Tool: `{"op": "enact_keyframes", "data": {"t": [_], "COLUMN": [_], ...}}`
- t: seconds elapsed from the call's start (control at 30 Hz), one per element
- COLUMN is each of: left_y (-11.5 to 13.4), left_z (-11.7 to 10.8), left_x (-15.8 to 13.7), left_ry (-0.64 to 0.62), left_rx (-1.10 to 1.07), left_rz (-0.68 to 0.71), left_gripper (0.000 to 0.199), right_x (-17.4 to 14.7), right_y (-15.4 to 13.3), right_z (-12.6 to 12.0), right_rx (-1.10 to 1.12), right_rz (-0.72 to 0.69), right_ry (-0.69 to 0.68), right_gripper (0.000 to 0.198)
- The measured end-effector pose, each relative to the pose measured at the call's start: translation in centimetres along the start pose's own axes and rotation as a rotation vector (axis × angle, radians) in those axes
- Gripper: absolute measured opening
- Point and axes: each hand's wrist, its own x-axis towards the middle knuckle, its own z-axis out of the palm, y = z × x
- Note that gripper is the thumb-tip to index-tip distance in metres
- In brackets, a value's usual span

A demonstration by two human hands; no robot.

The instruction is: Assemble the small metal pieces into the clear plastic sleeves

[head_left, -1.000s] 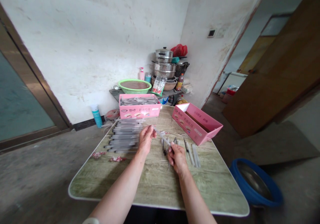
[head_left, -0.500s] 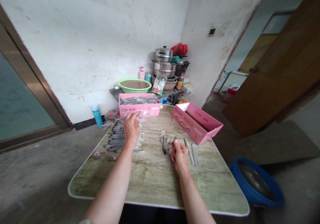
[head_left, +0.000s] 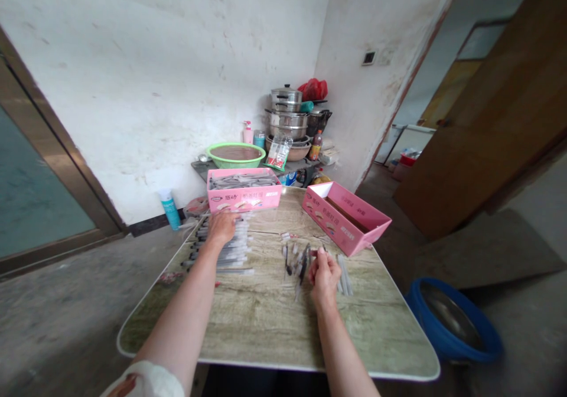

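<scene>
My left hand [head_left: 221, 227] is over the far end of a row of thin translucent pen-like tubes [head_left: 234, 249] with dark ends, at the left of the table. Its fingers are bent together and point right; what they hold, if anything, is hidden. My right hand [head_left: 325, 270] is closed, thumb against forefinger, at the right of the table. Any item in that pinch is too small to make out. Just left of it lie loose small dark and clear parts [head_left: 290, 261], blurred. A few clear tubes [head_left: 344, 274] lie to its right.
One pink box [head_left: 243, 201] full of similar tubes stands at the table's far edge. A second pink box [head_left: 343, 223] sits angled at the far right. Behind are a green basin [head_left: 236, 162] and stacked pots [head_left: 287, 122]. A blue tub [head_left: 452, 320] is on the floor at right.
My left hand has moved slightly left and nearer, from in front of the full pink box down onto the row of tubes. My right hand has shifted slightly right, still pinched. The view has turned slightly.
</scene>
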Motion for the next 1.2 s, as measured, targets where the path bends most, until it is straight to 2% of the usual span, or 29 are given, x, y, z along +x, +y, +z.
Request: {"op": "enact_keyframes", "data": {"t": [0.13, 0.23, 0.33, 0.43, 0.5, 0.6, 0.67, 0.8, 0.87, 0.97, 1.07, 1.2], "left_y": [1.6, 4.8, 8.8, 12.0, 13.2, 13.5, 13.3, 12.9, 12.8, 12.6, 12.3, 12.0], "left_z": [-0.7, -0.3, 1.3, 3.4, 4.3, 4.6, 4.4, 4.3, 4.5, 4.7, 4.9, 5.0], "left_x": [-0.3, -1.5, -3.5, -5.5, -6.6, -7.5, -7.9, -8.1, -8.0, -7.9, -7.8, -7.6], "left_ry": [0.052, 0.102, -0.008, -0.128, -0.154, -0.146, -0.134, -0.161, -0.181, -0.186, -0.184, -0.201], "left_rx": [-0.086, -0.320, -0.532, -0.551, -0.515, -0.441, -0.414, -0.376, -0.355, -0.328, -0.315, -0.309], "left_rz": [-0.001, -0.063, -0.037, 0.038, 0.100, 0.151, 0.155, 0.195, 0.209, 0.194, 0.159, 0.128], "left_gripper": [0.032, 0.034, 0.030, 0.027, 0.023, 0.020, 0.018, 0.023, 0.023, 0.021, 0.021, 0.021], "right_x": [0.3, 0.4, 0.5, 0.5, 0.6, 0.7, 0.7, 0.6, 0.5, 0.0, -0.5, -0.8], "right_y": [0.0, 0.1, 0.2, 0.1, -0.1, -0.4, -0.6, -1.1, -1.3, -1.6, -1.7, -1.4], "right_z": [-0.5, -0.7, -0.9, -1.1, -1.3, -1.3, -1.4, -1.3, -1.1, -0.6, -0.1, 0.2], "right_rx": [-0.011, -0.070, -0.206, -0.383, -0.496, -0.652, -0.766, -1.110, -1.309, -1.547, -1.685, -1.740], "right_rz": [-0.026, -0.059, -0.109, -0.197, -0.271, -0.361, -0.359, -0.196, -0.119, -0.094, -0.132, -0.172], "right_ry": [0.131, 0.157, 0.145, 0.146, 0.145, 0.108, 0.103, 0.147, 0.084, -0.048, -0.086, -0.082], "right_gripper": [0.041, 0.044, 0.047, 0.050, 0.050, 0.047, 0.044, 0.035, 0.030, 0.024, 0.022, 0.023]}}
